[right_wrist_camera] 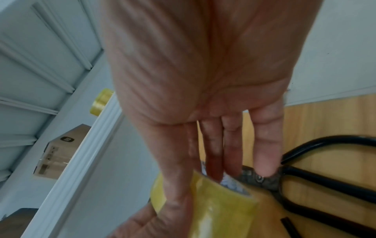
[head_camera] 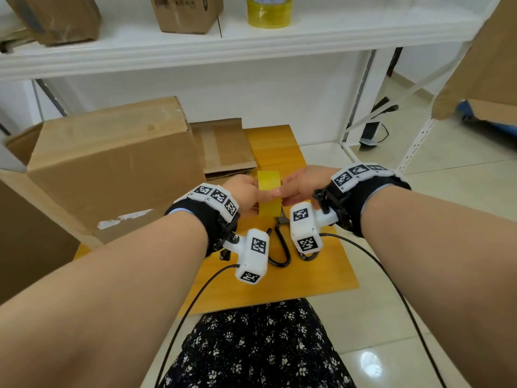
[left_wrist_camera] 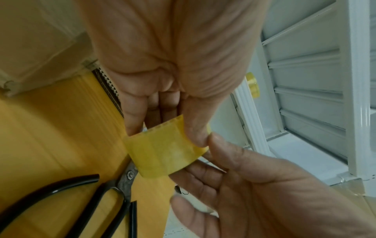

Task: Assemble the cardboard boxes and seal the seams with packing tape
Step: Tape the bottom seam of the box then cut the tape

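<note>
A yellow roll of packing tape (head_camera: 269,191) stands on edge just above the wooden board (head_camera: 279,147), held between both hands. My left hand (head_camera: 250,196) grips it from the left, thumb on the outer face and fingers behind; the left wrist view shows the roll (left_wrist_camera: 162,153) under that thumb. My right hand (head_camera: 292,189) pinches it from the right, fingers reaching into the core of the roll (right_wrist_camera: 213,201) and thumb lying on the outside. A large brown cardboard box (head_camera: 112,163) stands to the left, and a flattened cardboard piece (head_camera: 223,147) lies behind the tape.
Black-handled scissors (head_camera: 279,242) lie on the board right below my hands. A white shelf (head_camera: 251,43) overhead carries a second tape roll (head_camera: 269,11) and two small boxes (head_camera: 184,12). More cardboard (head_camera: 481,65) hangs at the upper right. Tiled floor surrounds the board.
</note>
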{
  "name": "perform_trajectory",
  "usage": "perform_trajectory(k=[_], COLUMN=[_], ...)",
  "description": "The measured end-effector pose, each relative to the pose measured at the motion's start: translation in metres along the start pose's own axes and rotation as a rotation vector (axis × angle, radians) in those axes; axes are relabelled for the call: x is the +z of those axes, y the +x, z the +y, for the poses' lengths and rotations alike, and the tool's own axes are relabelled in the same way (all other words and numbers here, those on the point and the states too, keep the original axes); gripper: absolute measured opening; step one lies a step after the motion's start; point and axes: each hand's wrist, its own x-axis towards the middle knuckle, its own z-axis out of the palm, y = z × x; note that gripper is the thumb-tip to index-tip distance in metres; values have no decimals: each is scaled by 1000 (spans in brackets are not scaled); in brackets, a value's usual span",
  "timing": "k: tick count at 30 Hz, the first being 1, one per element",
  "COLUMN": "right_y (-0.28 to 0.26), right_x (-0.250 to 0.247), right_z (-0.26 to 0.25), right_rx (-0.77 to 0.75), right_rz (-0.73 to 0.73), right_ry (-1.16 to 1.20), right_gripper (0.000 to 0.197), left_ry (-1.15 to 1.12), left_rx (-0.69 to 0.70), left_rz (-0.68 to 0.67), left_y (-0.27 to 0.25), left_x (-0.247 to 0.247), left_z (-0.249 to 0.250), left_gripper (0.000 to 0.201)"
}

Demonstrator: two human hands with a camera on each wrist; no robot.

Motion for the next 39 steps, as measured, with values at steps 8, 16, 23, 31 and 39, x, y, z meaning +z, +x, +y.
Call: perform_trajectory(k=[8,16,23,31,39], right_y=[48,58,60,-23,-78], right_x=[-1,26,24,-1,15], right_z=[20,23,9,-88,-176], right_rx=[-8,8,88,-258,-610], right_rz=[242,407,344,787,776], right_ry=[144,-440,-541,-51,94], right_gripper=[20,29,34,30,26], left_ry=[-23,66,68,92,-131], left_rx=[-109,-134,-105,80,520], left_rz=[-11,-163,-194,-164,457], left_y=[7,4,-12,-76,-135], left_x=[-1,-6,-21,-46,-104], left_z=[-3,-22,-18,28,61], left_gripper=[29,3,13,10,15])
